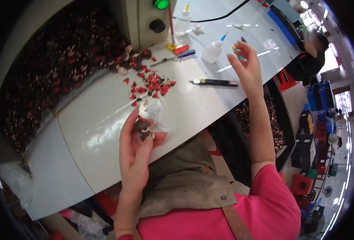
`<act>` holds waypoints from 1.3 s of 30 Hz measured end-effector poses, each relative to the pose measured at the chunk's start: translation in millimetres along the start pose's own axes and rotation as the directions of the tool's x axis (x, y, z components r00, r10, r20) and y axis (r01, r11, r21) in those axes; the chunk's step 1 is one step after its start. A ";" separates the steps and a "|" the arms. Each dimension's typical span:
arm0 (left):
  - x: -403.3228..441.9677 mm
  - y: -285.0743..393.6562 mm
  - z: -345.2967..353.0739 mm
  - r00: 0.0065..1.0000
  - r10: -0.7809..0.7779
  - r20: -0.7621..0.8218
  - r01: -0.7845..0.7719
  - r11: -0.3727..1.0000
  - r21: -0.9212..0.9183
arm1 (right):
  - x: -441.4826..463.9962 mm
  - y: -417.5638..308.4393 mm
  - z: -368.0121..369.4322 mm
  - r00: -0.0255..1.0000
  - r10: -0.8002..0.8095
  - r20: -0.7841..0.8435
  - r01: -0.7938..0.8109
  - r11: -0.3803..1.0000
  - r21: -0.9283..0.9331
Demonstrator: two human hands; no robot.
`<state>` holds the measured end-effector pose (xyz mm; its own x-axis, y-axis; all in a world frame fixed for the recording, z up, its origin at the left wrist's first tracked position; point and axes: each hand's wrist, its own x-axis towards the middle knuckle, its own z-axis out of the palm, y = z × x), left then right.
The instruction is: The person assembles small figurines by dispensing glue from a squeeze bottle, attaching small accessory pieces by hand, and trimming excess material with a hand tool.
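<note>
My left hand [139, 146] holds a small dark brown figure [143, 129] with a red bit on top and pale parts, pinched between thumb and fingers above the table's near side. To the right, my right hand [247, 66] is raised over the table edge, its thumb and fingers apart; a small green and orange thing shows behind the fingers, and whether they touch it is unclear. Small red and dark pieces [155, 85] lie scattered beyond my left hand. Next to them is a crumpled white tissue [155, 112]. A black craft knife [215, 82] rests on the white table [193, 104].
A large heap of brown, red and pale pieces [57, 60] fills the left. White squeeze bottles [212, 52], a purple-handled tool [186, 53] and a red item [181, 49] stand or lie farther back. A black tray [291, 136] is at right; another person [311, 56] sits beyond.
</note>
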<state>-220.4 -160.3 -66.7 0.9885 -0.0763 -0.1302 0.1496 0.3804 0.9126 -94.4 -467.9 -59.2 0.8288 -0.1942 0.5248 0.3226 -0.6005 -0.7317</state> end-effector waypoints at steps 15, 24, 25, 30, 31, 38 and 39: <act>-1.1 -10.4 -8.7 0.987 0.105 0.124 -0.097 0.993 -0.067 | -40.3 -66.2 5.2 0.861 -0.088 0.501 0.011 0.988 0.153; -3.1 -7.4 -7.2 0.991 0.083 0.101 -0.078 0.996 -0.046 | -52.5 -77.9 1.5 0.704 -0.302 0.643 0.246 0.953 0.179; -3.3 -7.0 -7.2 0.992 0.080 0.101 -0.077 0.996 -0.039 | -52.1 -78.0 3.0 0.693 -0.309 0.651 0.273 0.949 0.160; -2.0 -7.7 -11.7 0.982 0.088 0.169 -0.075 0.994 -0.079 | -50.1 -82.5 10.6 0.620 -0.336 0.710 0.392 0.916 0.091; -2.4 -7.2 -11.0 0.985 0.086 0.151 -0.078 0.995 -0.059 | -49.8 -80.7 11.8 0.607 -0.345 0.716 0.414 0.906 0.086; -3.0 -7.1 -9.2 0.990 0.082 0.114 -0.084 0.996 0.014 | -45.2 -83.9 16.8 0.564 -0.364 0.741 0.476 0.877 0.069; -3.1 -7.1 -9.4 0.990 0.084 0.112 -0.087 0.996 0.024 | -44.7 -84.7 17.4 0.564 -0.367 0.740 0.476 0.877 0.072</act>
<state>-224.3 -154.2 -76.3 0.9891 -0.1470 -0.0090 0.0624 0.3630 0.9297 -150.9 -394.9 -28.2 0.6872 0.6847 0.2426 0.7101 -0.5627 -0.4233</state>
